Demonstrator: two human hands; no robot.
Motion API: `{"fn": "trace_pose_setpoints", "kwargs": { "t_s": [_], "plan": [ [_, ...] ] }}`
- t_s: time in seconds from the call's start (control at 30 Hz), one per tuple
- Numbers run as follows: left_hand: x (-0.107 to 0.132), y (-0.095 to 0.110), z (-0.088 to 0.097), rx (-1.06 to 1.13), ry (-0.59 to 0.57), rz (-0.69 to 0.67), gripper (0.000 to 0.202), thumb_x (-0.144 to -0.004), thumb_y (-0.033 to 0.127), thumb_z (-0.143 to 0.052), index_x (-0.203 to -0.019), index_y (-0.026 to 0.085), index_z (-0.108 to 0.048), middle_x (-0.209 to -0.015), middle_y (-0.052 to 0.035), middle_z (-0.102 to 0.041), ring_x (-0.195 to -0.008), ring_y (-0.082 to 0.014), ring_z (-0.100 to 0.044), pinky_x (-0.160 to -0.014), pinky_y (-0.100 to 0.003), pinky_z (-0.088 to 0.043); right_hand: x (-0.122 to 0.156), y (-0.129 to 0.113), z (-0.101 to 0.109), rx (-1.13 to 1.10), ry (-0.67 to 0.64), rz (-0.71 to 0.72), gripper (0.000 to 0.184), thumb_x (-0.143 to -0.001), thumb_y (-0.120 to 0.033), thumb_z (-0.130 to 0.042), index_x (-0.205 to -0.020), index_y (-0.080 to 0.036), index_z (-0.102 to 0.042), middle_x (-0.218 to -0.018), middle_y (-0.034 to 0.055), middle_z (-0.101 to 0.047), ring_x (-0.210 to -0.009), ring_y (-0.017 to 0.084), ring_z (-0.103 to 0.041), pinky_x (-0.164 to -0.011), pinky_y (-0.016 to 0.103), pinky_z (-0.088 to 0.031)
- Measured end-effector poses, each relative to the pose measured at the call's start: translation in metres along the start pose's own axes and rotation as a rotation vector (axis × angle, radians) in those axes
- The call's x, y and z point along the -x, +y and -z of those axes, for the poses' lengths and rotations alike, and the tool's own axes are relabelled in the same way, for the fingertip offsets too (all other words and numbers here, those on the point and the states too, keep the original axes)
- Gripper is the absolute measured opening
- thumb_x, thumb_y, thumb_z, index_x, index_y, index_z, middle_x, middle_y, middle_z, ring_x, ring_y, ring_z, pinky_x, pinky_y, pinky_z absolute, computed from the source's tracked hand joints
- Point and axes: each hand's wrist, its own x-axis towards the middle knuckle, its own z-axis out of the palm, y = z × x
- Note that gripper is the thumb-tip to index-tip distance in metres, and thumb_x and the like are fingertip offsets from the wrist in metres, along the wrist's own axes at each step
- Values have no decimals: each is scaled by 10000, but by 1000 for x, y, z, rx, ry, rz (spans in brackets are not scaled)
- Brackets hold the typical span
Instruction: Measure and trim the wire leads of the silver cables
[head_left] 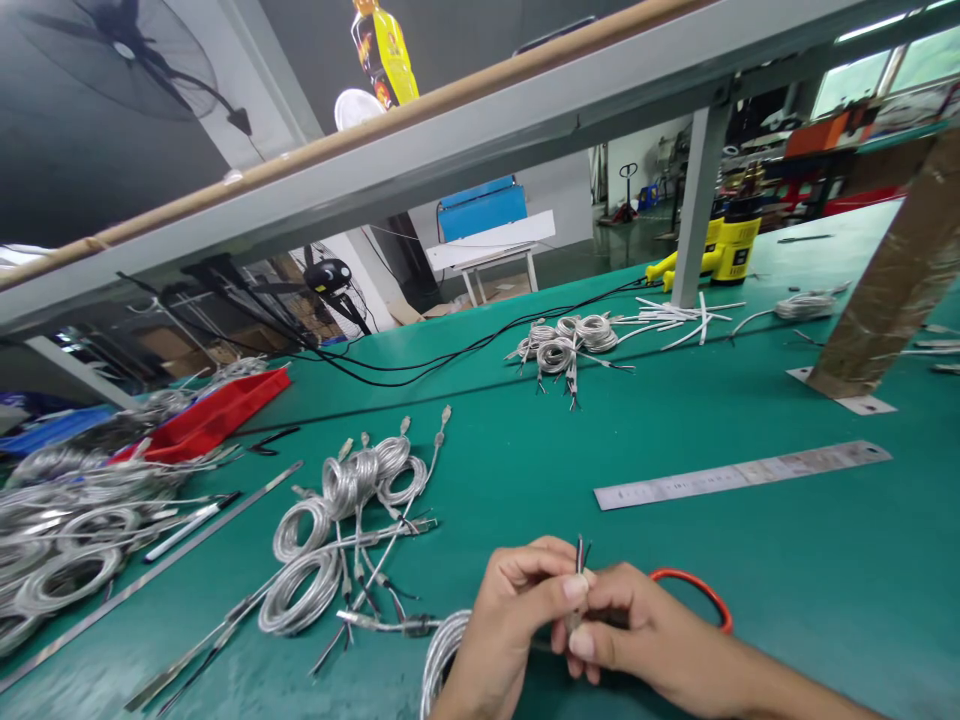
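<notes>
My left hand [510, 625] and my right hand [637, 630] meet low in the view, pinching the stripped end of a thin cable [579, 565] between their fingertips. Dark wire tips stick up above my fingers, and the grip hides the rest of the end. A red wire loop [697, 595] runs out from behind my right hand. Beside my left wrist lies a coil of clear-sheathed silver cable [442, 660]. Further left is a bundle of similar coiled cables [330, 530] with metal connectors.
A steel ruler [742, 475] lies on the green mat [510, 440] to the right. Large cable coils [67, 540] pile up at the left by a red bag [210, 415]. Further coils [570, 340], a yellow machine [735, 245], black cords and table supports stand at the back.
</notes>
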Motion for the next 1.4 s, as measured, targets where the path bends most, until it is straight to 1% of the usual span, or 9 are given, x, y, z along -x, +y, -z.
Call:
{"fn": "trace_pose_setpoints", "kwargs": {
  "t_s": [0.1, 0.27, 0.37, 0.57, 0.73, 0.93, 1.13, 1.27, 1.4],
  "plan": [
    [1, 0, -4, -77, 62, -80, 123, -619, 198, -712, -542, 109, -677, -641, -19, -576, -384, -20, -401, -356, -143, -277, -1, 0, -1, 69, 38, 18, 298, -824, -365, -512, -746, -99, -622, -637, 12, -529, -574, 91, -469, -549, 206, -370],
    [3, -4, -8, -122, 200, -152, 142, -615, 275, -724, -614, 133, -714, -458, -18, -601, -350, -67, -440, -339, -160, -369, 0, -2, -5, 186, 129, 45, 281, -833, -357, -499, -730, -120, -610, -635, -7, -490, -607, 104, -458, -583, 217, -379],
    [3, -6, -9, -114, 248, -167, 157, -599, 288, -735, -625, 134, -715, -466, -29, -626, -334, -62, -433, -325, -150, -357, 1, -3, -9, 180, 146, 14, 294, -821, -380, -505, -724, -122, -608, -630, -4, -502, -597, 111, -471, -585, 225, -391],
    [6, -2, -14, -96, 272, -159, 172, -596, 299, -730, -634, 132, -711, -465, -28, -616, -329, -46, -399, -307, -123, -301, 2, 2, -14, 111, 168, -21, 292, -767, -407, -562, -689, -126, -581, -623, 1, -507, -584, 119, -490, -576, 229, -407],
    [8, -3, -16, -155, 316, -248, 120, -616, 273, -706, -629, 154, -706, -403, 18, -528, -369, -67, -402, -365, -155, -329, 3, 5, -18, 161, 188, -13, 319, -781, -430, -531, -639, -145, -552, -583, -7, -494, -570, 112, -481, -564, 212, -397],
    [9, -8, -15, -193, 357, -257, 105, -626, 269, -686, -643, 170, -716, -575, -30, -643, -371, -64, -373, -390, -185, -356, 3, -3, -19, 294, 191, 13, 324, -774, -446, -525, -647, -160, -606, -569, -2, -523, -568, 130, -502, -560, 221, -398],
    [9, -8, -18, -164, 378, -275, 54, -621, 239, -682, -616, 202, -722, -594, -14, -651, -379, -50, -351, -393, -164, -338, 3, -5, -18, 382, 190, 36, 322, -778, -418, -538, -607, -154, -605, -577, 1, -543, -591, 137, -522, -583, 220, -390],
    [8, -7, -18, -104, 336, -254, 76, -629, 262, -692, -618, 189, -710, -471, 23, -556, -363, -34, -324, -361, -140, -278, 3, -5, -18, 335, 193, 31, 283, -783, -394, -529, -658, -154, -610, -588, -2, -535, -580, 131, -512, -572, 216, -390],
    [9, -6, -17, -102, 289, -270, 123, -651, 282, -687, -633, 162, -701, -380, 43, -481, -369, -53, -393, -392, -146, -335, 3, -6, -19, 314, 196, 7, 276, -781, -390, -528, -642, -154, -565, -578, -12, -501, -574, 128, -486, -571, 217, -380]
  ]
}}
